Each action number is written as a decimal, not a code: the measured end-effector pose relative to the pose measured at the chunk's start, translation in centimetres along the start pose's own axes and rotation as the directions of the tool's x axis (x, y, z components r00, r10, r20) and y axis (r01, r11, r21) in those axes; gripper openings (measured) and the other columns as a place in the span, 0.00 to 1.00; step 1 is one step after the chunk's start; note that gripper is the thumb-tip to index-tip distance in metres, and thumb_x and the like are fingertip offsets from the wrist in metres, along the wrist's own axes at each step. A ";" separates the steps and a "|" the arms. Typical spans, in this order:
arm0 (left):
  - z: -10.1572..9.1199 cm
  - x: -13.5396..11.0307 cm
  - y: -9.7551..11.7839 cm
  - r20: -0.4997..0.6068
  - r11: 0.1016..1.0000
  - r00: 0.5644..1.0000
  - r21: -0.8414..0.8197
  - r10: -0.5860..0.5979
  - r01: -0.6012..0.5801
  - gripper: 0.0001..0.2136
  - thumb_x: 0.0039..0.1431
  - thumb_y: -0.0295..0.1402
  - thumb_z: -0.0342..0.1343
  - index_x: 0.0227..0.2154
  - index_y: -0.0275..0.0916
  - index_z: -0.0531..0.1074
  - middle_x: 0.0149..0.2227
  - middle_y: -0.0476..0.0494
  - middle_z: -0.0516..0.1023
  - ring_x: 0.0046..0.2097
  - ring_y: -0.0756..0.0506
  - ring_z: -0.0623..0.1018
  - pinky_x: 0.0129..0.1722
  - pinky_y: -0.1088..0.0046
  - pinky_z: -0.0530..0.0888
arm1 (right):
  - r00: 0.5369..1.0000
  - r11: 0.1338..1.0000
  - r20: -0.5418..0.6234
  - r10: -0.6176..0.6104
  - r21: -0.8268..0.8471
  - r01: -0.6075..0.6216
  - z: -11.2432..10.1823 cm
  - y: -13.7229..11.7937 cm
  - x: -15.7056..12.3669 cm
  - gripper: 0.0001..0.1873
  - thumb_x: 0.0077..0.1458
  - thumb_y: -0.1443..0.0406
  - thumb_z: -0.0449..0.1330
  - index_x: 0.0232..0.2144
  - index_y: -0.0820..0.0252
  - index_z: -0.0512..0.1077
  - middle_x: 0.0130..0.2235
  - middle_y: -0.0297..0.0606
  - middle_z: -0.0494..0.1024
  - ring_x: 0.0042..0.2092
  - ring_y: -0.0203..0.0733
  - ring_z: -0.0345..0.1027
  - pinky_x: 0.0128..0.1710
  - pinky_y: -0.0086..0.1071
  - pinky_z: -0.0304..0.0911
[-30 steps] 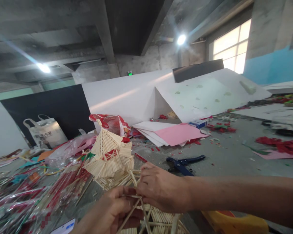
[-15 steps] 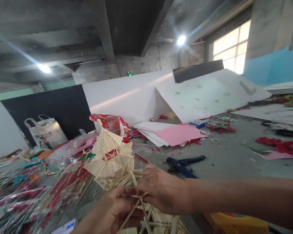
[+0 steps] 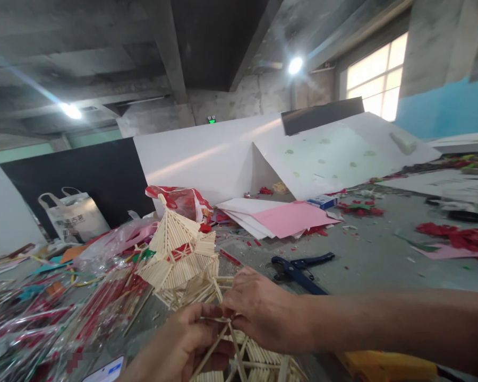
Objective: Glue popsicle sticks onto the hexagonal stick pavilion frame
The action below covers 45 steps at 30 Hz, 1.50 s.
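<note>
At the bottom centre, my left hand (image 3: 201, 334) has its fingers closed around the thin sticks of a pale wooden stick frame (image 3: 241, 358). My right hand (image 3: 261, 310) pinches the peak of this frame from the other side, its fingertips almost meeting the left ones. What exactly lies between the fingertips is hidden. Below the hands, rows of sticks laid side by side form panels under the frame. Just beyond stands a stick-built pagoda roof model (image 3: 179, 233) with tiered, pointed sides and a red patch, other stick pieces around its base.
Right of my hands lie a dark blue hand cutter (image 3: 300, 270) and, under my forearm, a yellow object (image 3: 386, 366). Wrapped red sticks (image 3: 103, 300) and a phone (image 3: 105, 370) are at left. Pink paper (image 3: 292, 218), a tote bag (image 3: 77, 215) and white boards (image 3: 207, 154) stand farther back.
Both hands keep nearly the same hold on the stick frame. My right forearm has shifted very slightly, covering a little more of the yellow object.
</note>
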<state>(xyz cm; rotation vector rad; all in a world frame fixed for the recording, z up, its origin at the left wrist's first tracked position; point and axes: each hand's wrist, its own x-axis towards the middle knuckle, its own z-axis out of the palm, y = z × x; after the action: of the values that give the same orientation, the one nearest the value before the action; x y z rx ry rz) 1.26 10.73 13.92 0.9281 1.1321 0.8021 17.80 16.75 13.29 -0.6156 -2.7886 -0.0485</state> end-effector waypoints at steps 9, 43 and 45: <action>0.1 0.0 0.3 0.011 1.000 1.000 0.019 -0.022 0.022 0.11 0.47 0.28 0.57 0.36 0.35 0.67 0.35 0.43 0.74 0.37 0.46 0.74 0.42 0.68 0.67 | 0.999 1.000 -0.032 -0.021 0.012 0.021 0.9 0.5 0.0 0.04 0.51 0.67 0.53 0.29 0.62 0.68 0.29 0.37 0.75 0.34 0.40 0.67 0.39 0.35 0.56; -0.6 1.2 0.4 -0.054 0.965 0.997 0.252 -0.053 0.065 0.22 0.41 0.44 0.64 0.34 0.35 0.65 0.39 0.39 0.75 0.32 0.47 0.77 0.30 0.74 0.71 | 0.998 0.995 0.022 0.053 0.088 -0.055 -0.1 -0.3 0.0 0.07 0.51 0.68 0.53 0.32 0.62 0.70 0.31 0.38 0.75 0.37 0.40 0.67 0.42 0.35 0.56; -0.6 1.2 0.3 -0.058 0.967 0.997 0.247 -0.053 0.066 0.22 0.40 0.44 0.64 0.34 0.35 0.65 0.38 0.40 0.75 0.32 0.47 0.77 0.30 0.74 0.71 | 0.998 0.995 0.020 0.064 0.081 -0.065 -0.1 -0.4 0.0 0.07 0.51 0.68 0.53 0.32 0.62 0.70 0.31 0.39 0.75 0.36 0.41 0.67 0.42 0.36 0.56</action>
<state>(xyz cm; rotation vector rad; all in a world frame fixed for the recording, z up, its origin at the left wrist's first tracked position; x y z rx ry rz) 0.90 12.07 13.68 1.0802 1.3208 0.6466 17.71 16.39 13.42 -0.6886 -2.7694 0.0841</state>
